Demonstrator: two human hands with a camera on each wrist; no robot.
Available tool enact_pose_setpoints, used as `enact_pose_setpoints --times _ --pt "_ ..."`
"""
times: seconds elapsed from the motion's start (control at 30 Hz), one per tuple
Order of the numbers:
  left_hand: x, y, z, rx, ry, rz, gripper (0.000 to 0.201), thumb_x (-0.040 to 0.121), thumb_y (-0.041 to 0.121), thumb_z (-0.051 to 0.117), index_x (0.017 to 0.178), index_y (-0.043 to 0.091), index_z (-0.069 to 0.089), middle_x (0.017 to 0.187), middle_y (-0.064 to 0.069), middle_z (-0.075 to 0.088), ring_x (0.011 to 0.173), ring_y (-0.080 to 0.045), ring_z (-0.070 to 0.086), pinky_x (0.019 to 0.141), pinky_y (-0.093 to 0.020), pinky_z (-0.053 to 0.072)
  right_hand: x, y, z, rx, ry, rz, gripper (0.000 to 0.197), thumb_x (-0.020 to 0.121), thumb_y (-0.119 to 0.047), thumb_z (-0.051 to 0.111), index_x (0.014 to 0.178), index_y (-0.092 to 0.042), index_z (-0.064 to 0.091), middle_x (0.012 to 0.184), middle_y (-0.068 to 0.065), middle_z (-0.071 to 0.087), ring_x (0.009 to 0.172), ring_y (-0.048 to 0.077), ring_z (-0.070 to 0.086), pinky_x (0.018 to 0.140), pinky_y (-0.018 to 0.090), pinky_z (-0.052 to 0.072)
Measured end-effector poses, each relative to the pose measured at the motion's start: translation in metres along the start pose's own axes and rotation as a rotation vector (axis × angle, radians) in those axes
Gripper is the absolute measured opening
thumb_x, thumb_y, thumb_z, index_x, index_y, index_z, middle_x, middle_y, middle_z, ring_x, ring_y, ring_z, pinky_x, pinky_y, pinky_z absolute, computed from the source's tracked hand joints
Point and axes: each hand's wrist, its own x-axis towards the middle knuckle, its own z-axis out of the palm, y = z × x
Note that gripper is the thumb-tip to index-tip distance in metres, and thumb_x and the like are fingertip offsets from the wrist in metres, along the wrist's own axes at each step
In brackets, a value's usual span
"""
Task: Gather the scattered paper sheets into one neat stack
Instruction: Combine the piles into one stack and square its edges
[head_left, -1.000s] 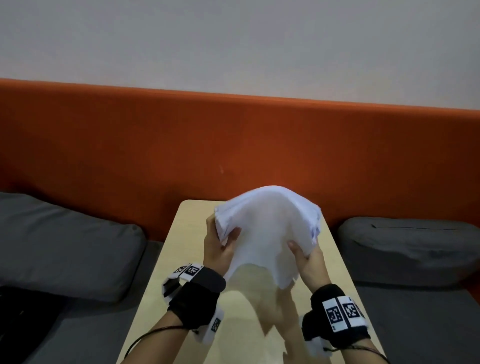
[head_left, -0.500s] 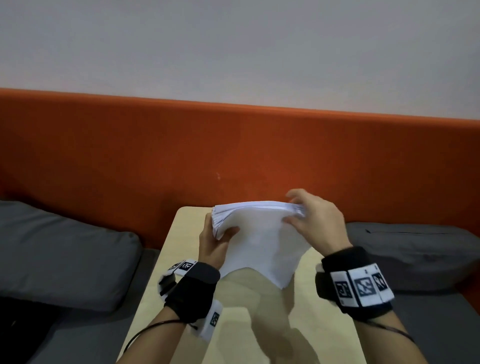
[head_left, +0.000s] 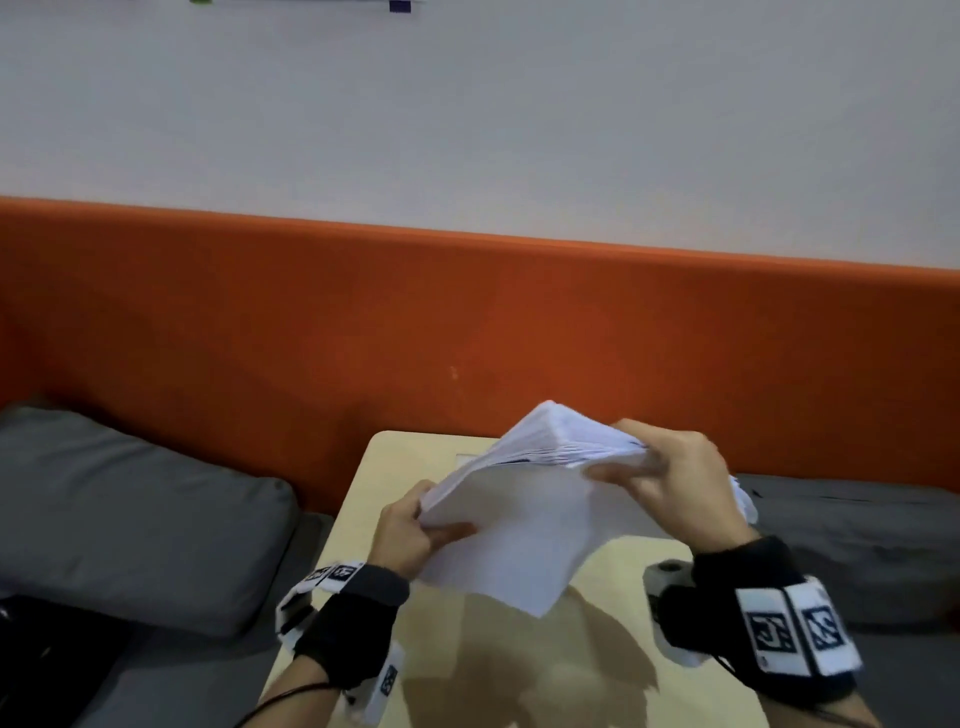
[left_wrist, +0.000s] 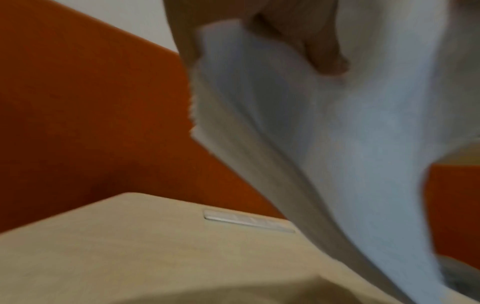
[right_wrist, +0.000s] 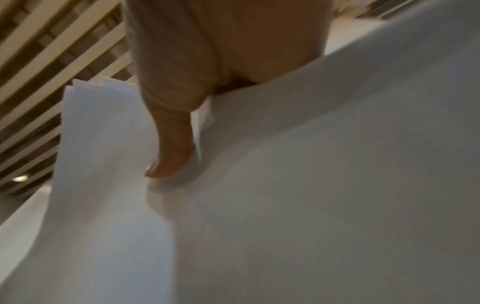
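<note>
A thick bundle of white paper sheets (head_left: 524, 509) hangs in the air above the light wooden table (head_left: 613, 670), tilted with its right end higher. My left hand (head_left: 415, 525) pinches the lower left corner, thumb on the near face. My right hand (head_left: 649, 467) grips the upper right edge, where the sheet edges fan out unevenly. In the left wrist view the sheets (left_wrist: 337, 144) sag from my left hand (left_wrist: 298, 41) over the table (left_wrist: 130, 257). In the right wrist view my right hand's thumb (right_wrist: 168, 144) presses on the sheets (right_wrist: 311, 195).
The narrow table stands between two grey cushions, one on the left (head_left: 130, 519) and one on the right (head_left: 857, 540). An orange padded backrest (head_left: 467, 322) runs behind, under a pale wall. A small metal plate (left_wrist: 246, 220) is set in the table's far edge.
My right hand rose from the bundle's lower edge to its upper right edge and lifted that end, so the bundle now slants up to the right. My left hand kept its grip.
</note>
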Motion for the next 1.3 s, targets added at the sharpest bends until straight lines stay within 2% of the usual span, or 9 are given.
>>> enact_pose_setpoints --times 0.1,0.2,0.27,0.43,0.57,0.67,0.87,1.03,1.3 --pt "0.003 0.004 -0.017 -0.007 -0.034 0.02 0.045 0.043 0.031 0.084 0.07 0.004 0.059 0.061 0.003 0.058 0.057 -0.005 0.051 0.054 -0.015 0.041 -0.016 0.018 -0.023 0.285 0.083 0.125 0.049 0.058 -0.062 0.072 0.083 -0.02 0.065 0.063 0.003 0.061 0.061 0.014 0.048 0.057 0.033 0.043" --pt "0.01 0.008 -0.016 -0.118 -0.021 0.063 0.037 0.051 0.004 0.084 0.083 0.009 0.066 0.069 0.008 0.071 0.065 0.002 0.063 0.06 -0.014 0.051 -0.024 0.028 -0.037 0.572 0.144 0.264 0.014 0.068 -0.012 0.08 0.076 -0.019 0.072 0.069 -0.004 0.072 0.065 0.007 0.058 0.06 0.021 0.049" --pt "0.015 0.007 -0.006 -0.147 -0.011 0.07 0.056 0.048 0.023 0.089 0.097 0.013 0.066 0.084 0.008 0.073 0.078 -0.003 0.066 0.068 -0.019 0.054 -0.03 0.036 -0.037 0.658 0.183 0.328 0.026 0.069 0.001 0.076 0.076 -0.023 0.07 0.068 -0.014 0.072 0.063 0.011 0.061 0.061 0.022 0.052" --pt "0.018 0.01 0.029 -0.239 0.042 -0.055 0.054 0.04 0.029 0.084 0.088 0.014 0.065 0.076 0.007 0.072 0.075 -0.019 0.063 0.068 -0.031 0.053 -0.047 0.063 -0.009 0.814 0.312 0.474 0.024 0.071 0.003 0.072 0.08 -0.019 0.069 0.069 -0.01 0.073 0.061 0.006 0.067 0.058 0.021 0.056" --pt "0.02 0.015 0.037 -0.189 0.108 0.012 0.023 0.065 -0.006 0.076 0.075 0.011 0.064 0.059 0.011 0.07 0.058 -0.004 0.064 0.053 -0.018 0.052 -0.061 0.076 0.019 0.864 0.411 0.545 0.022 0.073 0.003 0.071 0.085 -0.016 0.068 0.073 -0.009 0.074 0.07 0.013 0.068 0.069 0.03 0.055" --pt "0.019 0.02 0.031 -0.173 0.108 0.069 0.025 0.074 -0.017 0.064 0.08 0.007 0.062 0.055 0.015 0.068 0.053 0.005 0.062 0.051 -0.012 0.05 -0.066 0.08 0.035 0.867 0.427 0.57 0.021 0.075 0.006 0.068 0.083 -0.014 0.066 0.067 -0.005 0.071 0.059 -0.001 0.065 0.061 0.016 0.054" --pt "0.0 -0.018 0.006 -0.037 0.07 0.059 0.042 0.055 0.023 0.081 0.092 0.016 0.061 0.084 0.009 0.069 0.073 0.008 0.064 0.066 -0.016 0.051 -0.088 0.086 0.065 0.836 0.223 0.604 0.035 0.073 0.014 0.068 0.085 -0.018 0.061 0.07 -0.007 0.069 0.065 0.001 0.064 0.053 0.007 0.049" --pt "0.0 -0.024 0.004 0.004 0.045 0.033 0.036 0.069 -0.01 0.074 0.099 0.004 0.061 0.087 0.006 0.07 0.077 0.007 0.064 0.07 -0.009 0.049 -0.095 0.098 0.06 0.859 0.177 0.607 0.042 0.058 -0.004 0.079 0.096 -0.012 0.062 0.09 -0.002 0.067 0.071 -0.002 0.065 0.061 0.02 0.049" --pt "0.001 -0.023 0.007 -0.059 0.093 -0.037 0.01 0.086 0.008 0.063 0.096 0.005 0.063 0.072 0.013 0.073 0.074 -0.004 0.065 0.062 -0.01 0.05 -0.098 0.108 0.066 0.928 0.195 0.6 0.018 0.075 -0.003 0.071 0.088 -0.013 0.066 0.077 -0.002 0.072 0.075 0.012 0.066 0.065 0.023 0.051"
